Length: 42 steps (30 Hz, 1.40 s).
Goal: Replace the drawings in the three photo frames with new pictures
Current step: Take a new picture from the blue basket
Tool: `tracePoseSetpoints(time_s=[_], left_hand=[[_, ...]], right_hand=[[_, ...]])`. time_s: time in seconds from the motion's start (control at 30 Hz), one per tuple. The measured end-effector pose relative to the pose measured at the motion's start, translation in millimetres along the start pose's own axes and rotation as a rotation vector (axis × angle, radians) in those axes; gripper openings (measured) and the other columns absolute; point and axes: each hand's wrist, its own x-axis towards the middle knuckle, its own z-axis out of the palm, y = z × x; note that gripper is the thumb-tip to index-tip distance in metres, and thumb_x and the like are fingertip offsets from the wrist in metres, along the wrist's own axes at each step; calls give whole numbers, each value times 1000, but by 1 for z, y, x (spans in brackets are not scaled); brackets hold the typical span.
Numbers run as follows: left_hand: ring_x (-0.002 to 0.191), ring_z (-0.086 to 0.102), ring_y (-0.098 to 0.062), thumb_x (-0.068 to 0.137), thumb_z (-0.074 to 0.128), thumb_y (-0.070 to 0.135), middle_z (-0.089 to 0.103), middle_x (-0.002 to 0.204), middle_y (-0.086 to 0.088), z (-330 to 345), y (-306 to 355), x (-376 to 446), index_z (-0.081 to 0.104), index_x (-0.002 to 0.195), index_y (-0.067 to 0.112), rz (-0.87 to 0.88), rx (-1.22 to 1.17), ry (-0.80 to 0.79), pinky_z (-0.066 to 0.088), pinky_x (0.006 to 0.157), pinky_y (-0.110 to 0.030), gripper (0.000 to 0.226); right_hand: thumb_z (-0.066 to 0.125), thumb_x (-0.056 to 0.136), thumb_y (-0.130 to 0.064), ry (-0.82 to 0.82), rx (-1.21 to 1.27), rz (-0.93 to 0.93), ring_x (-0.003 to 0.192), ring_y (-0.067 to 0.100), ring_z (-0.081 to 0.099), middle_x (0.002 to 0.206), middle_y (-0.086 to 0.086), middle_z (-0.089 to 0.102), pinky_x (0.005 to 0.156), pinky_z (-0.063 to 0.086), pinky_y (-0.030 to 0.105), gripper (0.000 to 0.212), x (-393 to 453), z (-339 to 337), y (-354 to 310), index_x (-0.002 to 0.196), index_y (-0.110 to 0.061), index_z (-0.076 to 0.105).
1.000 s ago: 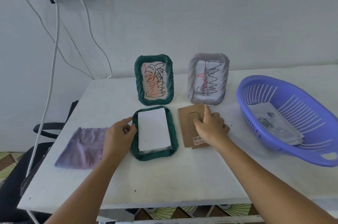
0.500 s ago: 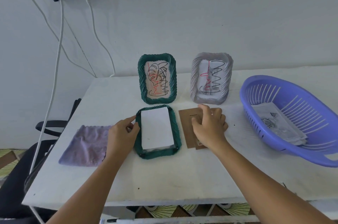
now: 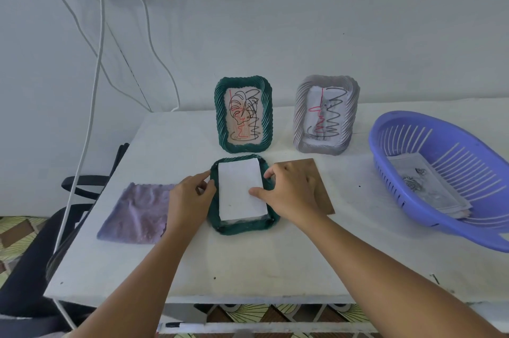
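Paper in the face-down green frame is pinched by the right hand; frame edge is gripped by left hand fingers.

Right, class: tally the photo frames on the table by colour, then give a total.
Green frames: 2, one standing, one lying face down
Grey frame: 1, standing
Total: 3

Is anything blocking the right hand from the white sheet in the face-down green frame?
Nothing visible: the right hand already touches the white paper sheet lying uncovered in the face-down green frame.
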Motion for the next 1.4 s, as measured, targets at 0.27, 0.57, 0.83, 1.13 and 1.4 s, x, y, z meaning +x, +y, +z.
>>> tracePoseSetpoints(time_s=[0.27, 0.57, 0.83, 1.13, 1.4], left_hand=[[78, 59, -10, 97, 64, 33, 61, 92, 8, 3, -6, 2, 71, 127, 26, 28, 16, -23, 45, 69, -20, 31], [86, 60, -8, 97, 64, 33, 58, 102, 7, 5, -8, 2, 66, 135, 25, 45, 11, -34, 43, 76, -16, 38], [107, 57, -5, 99, 60, 42, 56, 117, 13, 1, 13, -2, 63, 135, 31, 36, -147, 17, 48, 91, -25, 38], [97, 73, -17, 94, 70, 32, 75, 109, 3, 37, 102, 3, 68, 120, 18, -371, -703, -355, 59, 87, -30, 30], [67, 65, -13, 93, 73, 14, 74, 79, -4, 71, 137, 16, 72, 93, 8, -258, -675, -400, 55, 69, -26, 6]], right_hand=[[72, 77, -63, -28, 101, 77, 117, 22, 49, 113, -12, 57, 103, 27, 43, 40, 6, 7, 0, 107, -39, 58], [66, 92, -47, -18, 216, 56, 102, 13, 55, 101, -14, 60, 106, 29, 43, 16, 5, 3, 1, 97, -35, 58], [58, 96, -31, 191, 583, 79, 82, 6, 62, 90, -17, 65, 66, 53, 31, 6, 7, -26, 8, 94, -35, 55], [68, 93, -19, 211, 872, 229, 92, 15, 68, 98, -4, 73, 73, 54, 30, 12, 9, -50, 29, 104, -20, 64], [64, 98, -27, 414, 283, -54, 96, 7, 60, 109, -5, 65, 81, 47, 23, 23, -4, -94, 68, 121, -21, 64]])
